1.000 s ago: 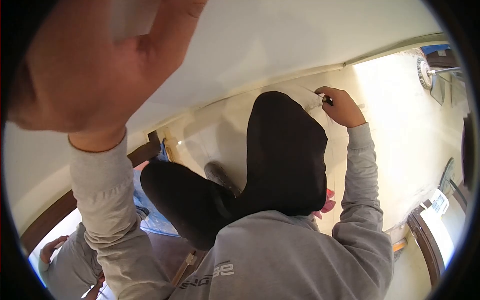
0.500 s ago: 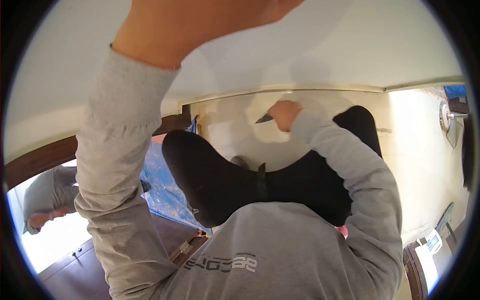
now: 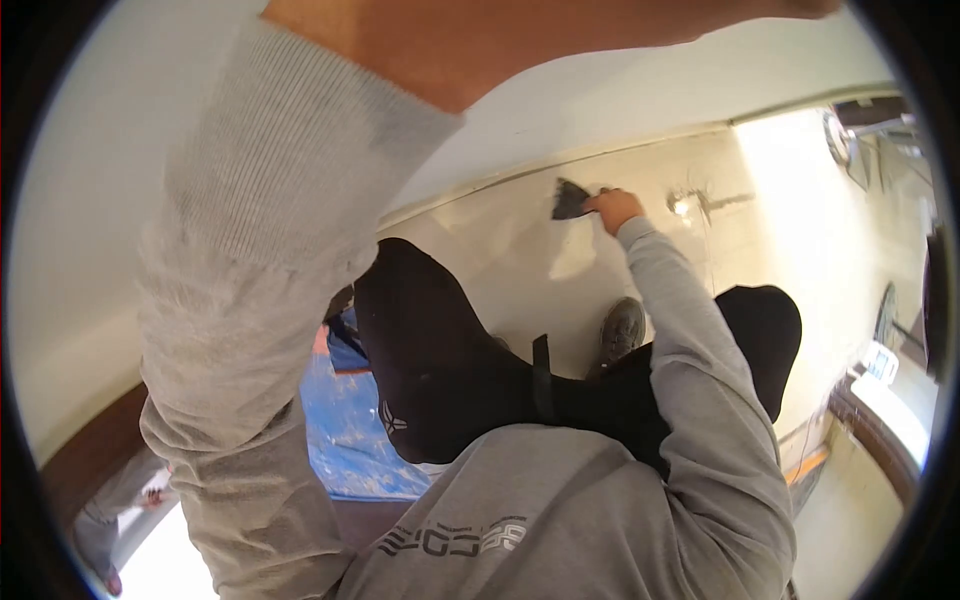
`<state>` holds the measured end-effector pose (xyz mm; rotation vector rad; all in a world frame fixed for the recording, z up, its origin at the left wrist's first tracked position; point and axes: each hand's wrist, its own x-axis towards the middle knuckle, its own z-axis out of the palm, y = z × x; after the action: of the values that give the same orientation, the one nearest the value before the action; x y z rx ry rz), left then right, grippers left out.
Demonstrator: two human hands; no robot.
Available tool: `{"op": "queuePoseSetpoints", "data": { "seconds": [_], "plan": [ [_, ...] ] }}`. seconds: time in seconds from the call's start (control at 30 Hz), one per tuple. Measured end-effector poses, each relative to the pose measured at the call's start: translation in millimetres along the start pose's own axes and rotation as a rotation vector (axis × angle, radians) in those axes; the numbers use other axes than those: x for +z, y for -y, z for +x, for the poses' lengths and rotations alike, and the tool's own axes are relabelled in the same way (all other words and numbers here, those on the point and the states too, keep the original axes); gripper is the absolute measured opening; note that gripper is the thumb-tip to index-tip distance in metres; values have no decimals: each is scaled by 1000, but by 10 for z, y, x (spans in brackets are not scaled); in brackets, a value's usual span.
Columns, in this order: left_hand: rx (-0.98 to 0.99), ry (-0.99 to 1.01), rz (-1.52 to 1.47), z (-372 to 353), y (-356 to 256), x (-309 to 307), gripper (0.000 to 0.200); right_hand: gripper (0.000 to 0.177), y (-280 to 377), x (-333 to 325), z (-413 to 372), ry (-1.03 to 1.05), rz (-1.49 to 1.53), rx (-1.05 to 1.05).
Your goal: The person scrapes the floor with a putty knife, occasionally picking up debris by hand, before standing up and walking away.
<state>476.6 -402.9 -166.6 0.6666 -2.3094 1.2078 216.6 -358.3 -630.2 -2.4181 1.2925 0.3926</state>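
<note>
My right hand (image 3: 617, 210) is closed around a putty knife. The putty knife's dark, wide blade (image 3: 571, 200) points left, close to the pale floor (image 3: 500, 225) near the foot of the white wall (image 3: 600, 95); whether it touches cannot be made out. My left arm (image 3: 400, 45) reaches across the top of the head view, close to the camera and in front of the wall. Bare skin runs to the upper right, but the fingers of my left hand are out of sight.
My black-clad knees (image 3: 430, 340) and a grey shoe (image 3: 622, 330) are below the putty knife. A stained blue tarp (image 3: 350, 430) lies at left. Another person (image 3: 130, 500) shows at lower left. A small bright spot (image 3: 682, 207) lies right of my hand.
The view has shifted and turned. My right hand is farther from my body, and the putty knife's blade shows broader. My left forearm stretches farther right across the top.
</note>
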Motion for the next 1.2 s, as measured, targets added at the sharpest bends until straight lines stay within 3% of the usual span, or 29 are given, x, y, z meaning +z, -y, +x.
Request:
{"op": "queuePoseSetpoints", "data": {
  "seconds": [0.1,0.2,0.27,0.4,0.47,0.6,0.67,0.73,0.87,1.0,1.1,1.2],
  "plan": [
    [19,-29,-28,-16,-1,-32,34,34,-490,-262,-345,44,-137,265],
    [43,-47,-52,5,-13,-14,34,29,-497,-404,-482,28,-159,350],
    [62,-64,-56,38,-24,10,34,26,-199,-264,-410,-100,-59,271],
    [98,-88,-31,68,-74,63,34,24,762,11,-112,-148,49,115],
    [112,-85,-3,70,-70,103,33,26,951,66,-93,-108,94,144],
    [142,-73,56,88,-55,153,33,38,344,306,-414,-153,234,411],
    [156,-62,89,102,-66,178,33,34,117,123,-618,-159,192,594],
    [163,-54,124,134,-73,197,33,30,46,-15,-642,-174,126,549],
    [190,-26,238,230,-31,269,33,29,348,79,-210,-174,154,243],
    [268,-6,309,261,-20,247,31,31,196,135,-107,-115,213,287],
    [20,90,504,243,-258,234,32,39,-448,223,-465,-237,305,440],
    [-105,35,542,288,-411,250,31,37,-929,159,-812,-273,335,550]
  ]
}}
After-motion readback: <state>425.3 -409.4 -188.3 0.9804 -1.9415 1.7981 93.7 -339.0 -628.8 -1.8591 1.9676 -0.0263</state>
